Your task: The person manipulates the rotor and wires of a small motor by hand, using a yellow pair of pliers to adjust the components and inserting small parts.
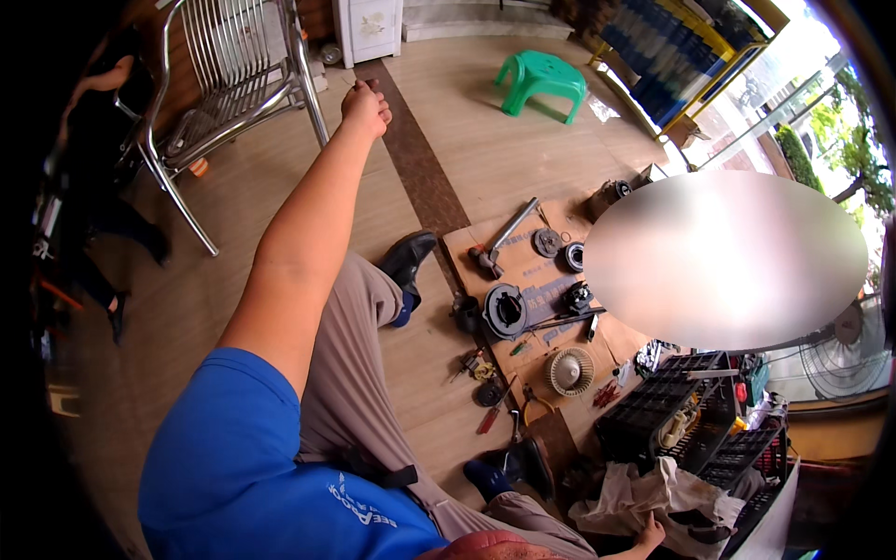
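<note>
My left arm, in a blue sleeve, is stretched far forward over the floor. At its end my left hand is curled closed, near nothing but the floor and a metal chair; I see nothing in it. Low at the right, my right hand has its fingers bent beside a crumpled pale cloth. Whether it grips anything is hidden. On a cardboard sheet in front of me lie a hammer, a round black housing, a finned fan wheel and several dark motor parts.
Black plastic crates with parts stand at the right, near a standing fan. A green stool is farther off, before a yellow-framed rack. A red-handled screwdriver lies on the floor. A blurred oval hides the right side. Another person sits far left.
</note>
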Demonstrator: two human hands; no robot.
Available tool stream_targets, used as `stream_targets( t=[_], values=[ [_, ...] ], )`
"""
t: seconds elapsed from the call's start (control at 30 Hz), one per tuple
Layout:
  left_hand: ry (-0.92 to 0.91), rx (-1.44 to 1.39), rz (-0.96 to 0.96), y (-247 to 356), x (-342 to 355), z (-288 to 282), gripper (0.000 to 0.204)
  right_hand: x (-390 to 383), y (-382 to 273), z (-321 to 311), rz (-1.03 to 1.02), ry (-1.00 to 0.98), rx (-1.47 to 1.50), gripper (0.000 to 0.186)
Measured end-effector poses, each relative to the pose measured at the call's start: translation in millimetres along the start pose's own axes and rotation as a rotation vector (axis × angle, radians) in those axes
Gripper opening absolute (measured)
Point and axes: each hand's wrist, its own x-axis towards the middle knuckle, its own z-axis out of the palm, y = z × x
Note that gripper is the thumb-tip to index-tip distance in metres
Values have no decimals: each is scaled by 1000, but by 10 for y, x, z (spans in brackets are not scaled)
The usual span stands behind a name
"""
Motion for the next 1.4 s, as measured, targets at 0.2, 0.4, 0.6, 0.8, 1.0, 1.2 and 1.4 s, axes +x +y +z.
stream_targets(
  t=[0.2, 0.4, 0.6, 0.8, 1.0, 1.2, 1.4],
  values=[
    [-162, -77, -151, -3, -131, 221, 34, 255, 273, -105, 91, -210, -393, 43],
    [-514, 97, -320, -451, -934, 867, 32, 43, -1816, 669, -415, 2, -284, 47],
    [-909, 240, -552, -1134, -2752, 1124, 30, -1490, -4221, 1464, -780, -260, 251, 40],
    [-1090, 236, -684, -1705, -3832, 1219, 31, -1965, -4599, 1899, -459, -757, 941, 29],
    [-1208, 298, -399, -1897, -3669, 1362, 28, -1823, -4810, 1780, -193, -856, 1014, 22],
    [-1238, 448, -119, -2101, -3801, 1327, 40, -1820, -4742, 1845, -493, -566, 840, 22],
    [-1316, 416, -317, -2240, -4079, 1301, 37, -1711, -4655, 1803, -362, -474, 915, 19]
  ],
)
